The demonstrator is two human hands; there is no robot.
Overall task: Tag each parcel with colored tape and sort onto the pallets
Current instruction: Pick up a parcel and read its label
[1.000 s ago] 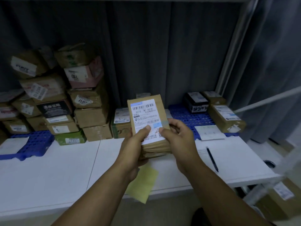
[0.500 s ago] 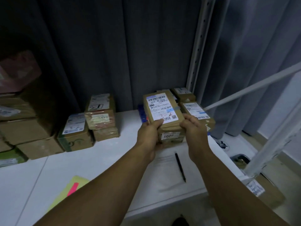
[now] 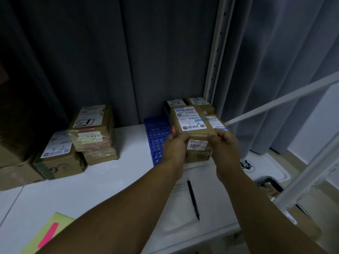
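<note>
Blue pallet (image 3: 156,136): left strip bare, open from above and from the front. Its right part is taken by the parcel (image 3: 190,121), gripped by left hand (image 3: 176,145) and right hand (image 3: 224,145). More boxes (image 3: 199,102) sit just behind it, against the curtain (image 3: 110,52). Right side blocked by upright shelf post (image 3: 214,61) and slanted bar (image 3: 275,99). To the left, stack of boxes (image 3: 93,132) stands well apart from the pallet, with an open strip of table (image 3: 110,180) between. Pen (image 3: 193,197) lies on the table between the forearms.
</note>
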